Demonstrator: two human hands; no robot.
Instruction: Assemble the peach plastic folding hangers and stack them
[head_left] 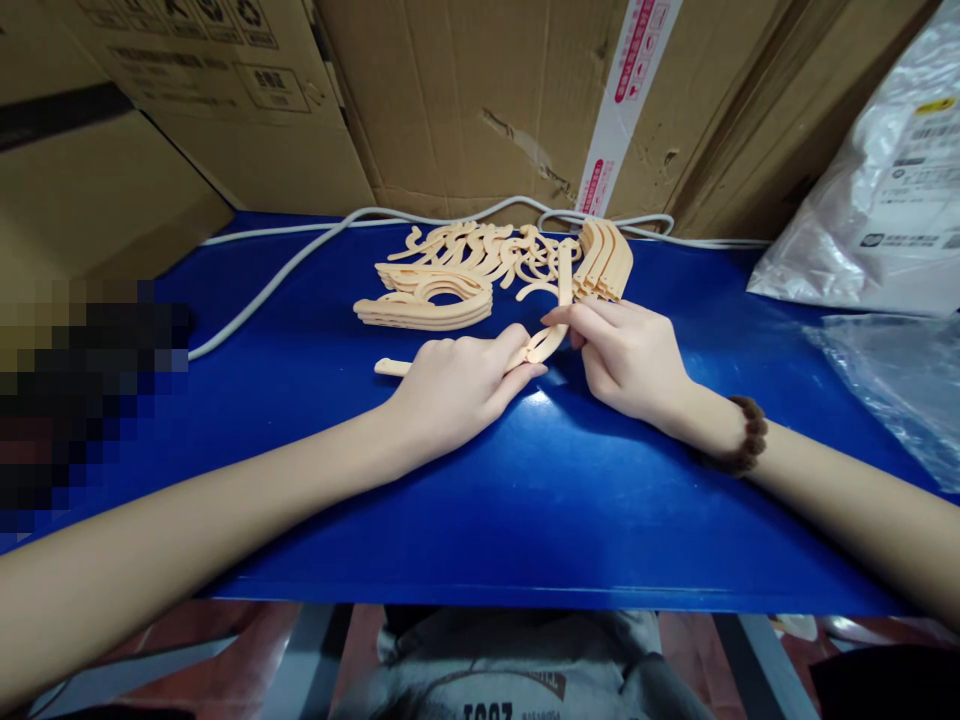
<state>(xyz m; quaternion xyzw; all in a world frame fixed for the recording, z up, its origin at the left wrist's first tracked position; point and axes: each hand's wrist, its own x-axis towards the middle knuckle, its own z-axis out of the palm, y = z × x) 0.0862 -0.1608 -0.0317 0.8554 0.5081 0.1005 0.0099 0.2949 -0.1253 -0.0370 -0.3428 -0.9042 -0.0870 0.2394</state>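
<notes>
My left hand [465, 385] is closed on a cream plastic strip [391, 368], whose end sticks out to the left. My right hand [626, 355] pinches a second cream strip [564, 275], its upper end pointing up and away. The two pieces meet or overlap between my fingertips; exactly how they join is partly hidden. Just beyond my left hand lies a stack of curved cream pieces [427, 315]. Further back are loose hook-shaped pieces [480, 245], and a stack of curved arms [606, 258] sits behind my right hand.
The blue table [480, 520] has its front edge near my body. A white cable [277, 275] runs along its back, before cardboard boxes [465, 110]. White plastic packaging [847, 220] and a clear bag [892, 375] lie at the right. The far left is pixelated.
</notes>
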